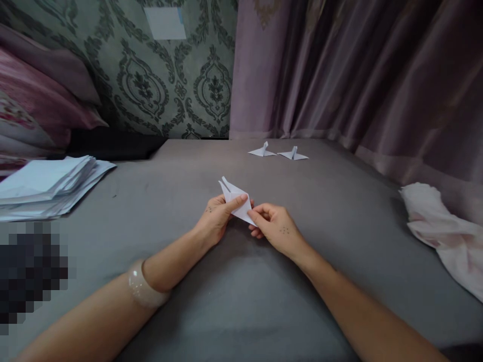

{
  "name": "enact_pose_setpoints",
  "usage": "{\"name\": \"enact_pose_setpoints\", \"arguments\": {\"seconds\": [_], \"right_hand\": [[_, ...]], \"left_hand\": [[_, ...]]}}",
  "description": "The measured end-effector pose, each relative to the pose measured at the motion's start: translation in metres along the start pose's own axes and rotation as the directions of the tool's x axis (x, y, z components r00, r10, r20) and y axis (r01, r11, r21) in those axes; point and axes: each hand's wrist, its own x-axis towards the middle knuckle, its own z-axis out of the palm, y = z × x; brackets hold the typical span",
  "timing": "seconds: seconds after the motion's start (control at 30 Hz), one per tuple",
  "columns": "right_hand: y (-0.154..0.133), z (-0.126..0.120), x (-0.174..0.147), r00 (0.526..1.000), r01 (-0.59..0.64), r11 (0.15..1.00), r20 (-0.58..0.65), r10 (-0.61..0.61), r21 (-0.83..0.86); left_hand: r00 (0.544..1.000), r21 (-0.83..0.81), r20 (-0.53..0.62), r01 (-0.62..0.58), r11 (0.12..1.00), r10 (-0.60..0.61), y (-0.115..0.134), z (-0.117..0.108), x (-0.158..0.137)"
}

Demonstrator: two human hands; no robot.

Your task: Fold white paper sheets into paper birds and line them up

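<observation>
Head view: landmark = paper stack (49, 176) on grey cloth (211, 322); folded paper (242, 208) is well to the R of the stack, held up betw. both hands; it's white, flat-bodied, w/ two narrow points sticking up at its far L end; L hand (217, 216), on the stack's side of it, pinches the body, thumb flat on top, fingers under; R hand (277, 223), farther from the stack, pinches the near R corner betw. thumb & fingers; so both grips are closed on paper, tho' can't tell how hard, & the under-fingers are mostly hidden.

Handling (my guess): v. light, crisp along creases, softer at single-layer edges; not esp. slippery; easy to crumple or tear; best hold = thick middle w/ thumb flat, plus a light pinch at a corner; avoid squeezing the thin points.

Beyond the stack & to its R: first small paper shape (263, 151), second small paper shape (293, 154) just beside it; far R of stack, pale cloth (441, 216), rumpled.
</observation>
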Motion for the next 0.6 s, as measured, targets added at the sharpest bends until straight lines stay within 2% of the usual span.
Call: {"name": "enact_pose_setpoints", "arguments": {"seconds": [0.1, 0.23, 0.33, 0.5, 0.6], "right_hand": [[-0.003, 0.003, -0.002, 0.997, -0.062, 0.996, 0.041, 0.059, 0.070], [-0.008, 0.002, -0.004, 0.974, -0.133, 0.982, 0.199, 0.105, 0.135], [-0.010, -0.002, -0.005, 0.953, -0.186, 0.971, 0.267, 0.141, 0.152], [-0.011, -0.004, -0.007, 0.943, -0.195, 0.963, 0.305, 0.132, 0.187], [-0.010, 0.000, -0.006, 0.960, -0.171, 0.963, 0.256, 0.115, 0.208]], "left_hand": [[1.000, 0.022, 0.006, -0.012, 1.000, 0.012, 0.000, 0.000, -0.001], [0.999, 0.048, 0.033, -0.013, 0.999, 0.011, -0.001, -0.002, 0.000], [1.000, 0.045, 0.028, 0.009, 0.999, -0.010, -0.002, -0.003, 0.001], [0.999, 0.018, 0.033, 0.011, 1.000, -0.012, -0.001, -0.003, 0.003], [0.998, -0.021, 0.067, 0.002, 1.000, -0.001, 0.002, -0.003, 0.004]]}}
